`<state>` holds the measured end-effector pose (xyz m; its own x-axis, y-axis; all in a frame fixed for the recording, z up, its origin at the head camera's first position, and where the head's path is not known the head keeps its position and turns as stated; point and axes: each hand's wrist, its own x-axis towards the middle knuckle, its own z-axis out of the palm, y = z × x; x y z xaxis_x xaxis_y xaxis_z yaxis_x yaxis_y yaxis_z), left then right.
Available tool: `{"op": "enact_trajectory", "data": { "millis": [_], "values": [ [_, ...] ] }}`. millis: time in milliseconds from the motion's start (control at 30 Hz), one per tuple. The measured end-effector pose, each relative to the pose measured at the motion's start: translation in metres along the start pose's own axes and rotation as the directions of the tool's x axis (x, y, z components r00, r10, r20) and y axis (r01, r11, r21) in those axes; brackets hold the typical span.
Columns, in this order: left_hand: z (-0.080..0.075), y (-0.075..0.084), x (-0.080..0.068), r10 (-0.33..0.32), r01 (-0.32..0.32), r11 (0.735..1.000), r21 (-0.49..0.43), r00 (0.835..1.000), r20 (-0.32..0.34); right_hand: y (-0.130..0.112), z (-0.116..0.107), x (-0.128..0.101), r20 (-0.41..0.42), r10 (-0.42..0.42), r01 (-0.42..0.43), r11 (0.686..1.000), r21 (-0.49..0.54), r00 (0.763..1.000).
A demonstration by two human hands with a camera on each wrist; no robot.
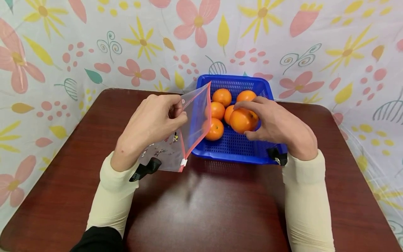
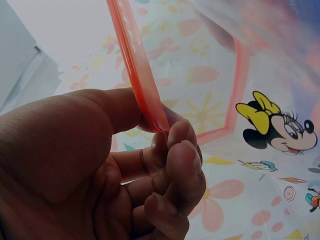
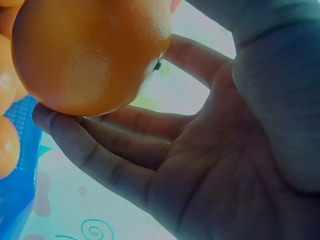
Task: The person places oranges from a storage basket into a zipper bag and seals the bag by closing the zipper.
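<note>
My left hand (image 1: 151, 120) pinches the rim of a clear plastic zip bag (image 1: 167, 148) with a coral-pink edge and a white slider (image 1: 183, 162). The bag's mouth gapes toward the right, beside the blue basket. In the left wrist view, thumb and fingers squeeze the pink zip strip (image 2: 137, 65), and cartoon figures (image 2: 282, 127) are printed on the film. Over the basket, my right hand (image 1: 278, 122) grips an orange (image 1: 241, 121) between thumb and fingers. Up close in the right wrist view, that orange (image 3: 90, 55) shows a small green stem end.
A blue plastic basket (image 1: 233, 158) with perforated walls stands at the back of the brown table (image 1: 204, 210), holding several more oranges (image 1: 221, 97). The bag overlaps its left side in the head view. Behind the table hangs a flower-patterned curtain (image 1: 201, 45).
</note>
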<state>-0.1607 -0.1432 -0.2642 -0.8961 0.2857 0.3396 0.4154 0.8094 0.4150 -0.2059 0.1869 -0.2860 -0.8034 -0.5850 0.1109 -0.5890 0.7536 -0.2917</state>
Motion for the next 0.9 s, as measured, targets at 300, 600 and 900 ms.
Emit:
{"op": "enact_trajectory", "data": {
  "millis": [300,600,900],
  "values": [
    [-0.002,0.0,0.0,-0.013,0.013,1.0,0.007,1.0,0.002,-0.009,-0.006,0.0,-0.086,-0.076,0.077,0.997,0.003,0.993],
    [0.001,0.002,0.0,0.003,-0.003,1.0,-0.006,1.0,-0.001,-0.022,-0.016,-0.002,-0.112,-0.072,0.076,0.996,0.036,0.991],
    [0.004,0.003,0.001,0.009,-0.009,1.0,-0.02,1.0,-0.002,-0.029,-0.024,-0.005,-0.175,-0.096,0.115,0.988,0.101,0.98]
  ]
}}
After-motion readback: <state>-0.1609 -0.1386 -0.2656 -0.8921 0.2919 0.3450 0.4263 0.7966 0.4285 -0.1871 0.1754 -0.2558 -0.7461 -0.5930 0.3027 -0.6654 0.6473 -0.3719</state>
